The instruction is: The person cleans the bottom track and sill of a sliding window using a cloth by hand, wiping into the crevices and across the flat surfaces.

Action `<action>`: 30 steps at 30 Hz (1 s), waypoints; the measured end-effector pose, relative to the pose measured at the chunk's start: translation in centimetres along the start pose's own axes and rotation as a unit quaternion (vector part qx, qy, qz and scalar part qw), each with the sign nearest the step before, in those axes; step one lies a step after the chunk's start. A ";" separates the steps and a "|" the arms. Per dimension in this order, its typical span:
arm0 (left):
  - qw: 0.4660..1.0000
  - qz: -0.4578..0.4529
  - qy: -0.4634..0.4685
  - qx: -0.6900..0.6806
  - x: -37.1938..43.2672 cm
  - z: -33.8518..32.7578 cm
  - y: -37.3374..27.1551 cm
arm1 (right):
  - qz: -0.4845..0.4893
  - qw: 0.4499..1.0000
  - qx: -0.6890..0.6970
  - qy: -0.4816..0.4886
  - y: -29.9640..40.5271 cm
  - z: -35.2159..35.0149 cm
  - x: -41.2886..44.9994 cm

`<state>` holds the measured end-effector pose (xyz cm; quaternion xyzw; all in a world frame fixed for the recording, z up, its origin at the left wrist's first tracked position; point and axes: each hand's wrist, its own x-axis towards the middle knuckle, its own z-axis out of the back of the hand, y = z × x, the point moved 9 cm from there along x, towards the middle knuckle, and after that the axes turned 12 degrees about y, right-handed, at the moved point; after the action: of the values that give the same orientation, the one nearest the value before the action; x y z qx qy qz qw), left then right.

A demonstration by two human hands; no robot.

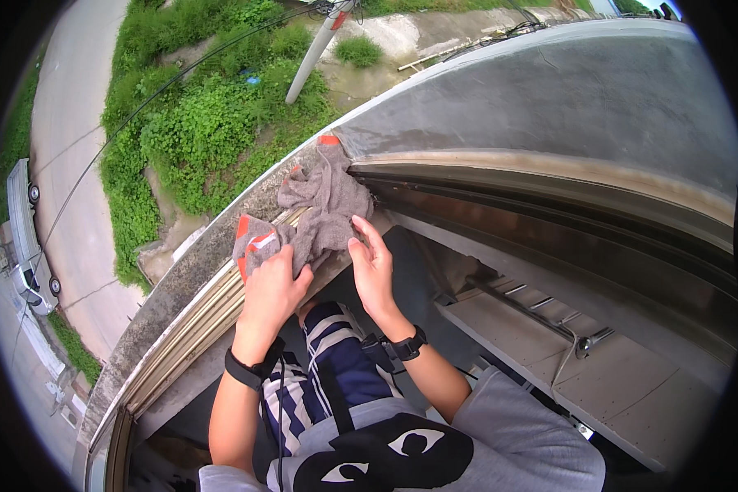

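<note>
A grey-brown towelling cloth [329, 212] with orange edging lies bunched over the window track [194, 329] and the concrete outer ledge [206, 243], at the corner of the opening. My left hand [273, 289] grips its near left end, the thumb lying along the fabric. To the right, my right hand [372, 267] meets the cloth's right edge with its fingertips. Thumb and index finger are apart there, and I see no fabric clasped between them. The underside of the cloth is hidden.
Beyond the ledge is a drop to green plants [190, 135], a utility pole [304, 67] and a road with a parked truck [34, 264]. A dark window frame [559, 209] runs along the right. Below it, a metal rack [541, 307] rests on a tiled surface [596, 369].
</note>
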<state>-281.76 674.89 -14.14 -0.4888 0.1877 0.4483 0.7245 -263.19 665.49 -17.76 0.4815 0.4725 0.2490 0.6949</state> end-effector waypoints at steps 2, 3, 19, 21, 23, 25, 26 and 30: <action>0.998 0.057 0.025 0.027 -3.2 0.6 2.9 | -0.019 0.999 -0.022 -0.015 -2.2 0.4 -0.7; 0.996 0.073 0.015 0.039 -4.2 1.3 3.6 | -0.037 0.998 -0.041 -0.037 -3.0 1.0 -0.9; 0.943 -0.168 -0.161 -0.237 3.4 2.4 -4.7 | -0.062 0.998 0.010 0.031 -7.0 -2.0 3.6; 0.937 -0.170 -0.152 -0.264 6.8 0.6 -4.8 | -0.126 0.987 0.102 0.022 -7.5 -2.3 2.5; 0.941 -0.168 -0.162 -0.247 9.7 -1.1 -5.5 | -0.134 0.987 0.086 0.021 -7.9 -1.2 1.5; 0.949 -0.166 -0.157 -0.219 11.7 -2.4 -6.3 | -0.148 0.985 0.090 0.025 -8.8 -0.2 0.7; 0.957 -0.152 -0.199 -0.145 12.0 -2.3 -6.7 | -0.160 0.982 0.098 0.029 -9.3 0.2 0.3; 0.962 -0.157 -0.221 -0.023 13.0 -3.1 -8.4 | -0.186 0.979 0.087 0.008 -10.3 2.3 -0.2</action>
<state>-267.38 677.23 -20.21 -0.4174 -0.0660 0.4300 0.7978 -262.37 660.12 -26.79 0.4422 0.5792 0.0770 0.6805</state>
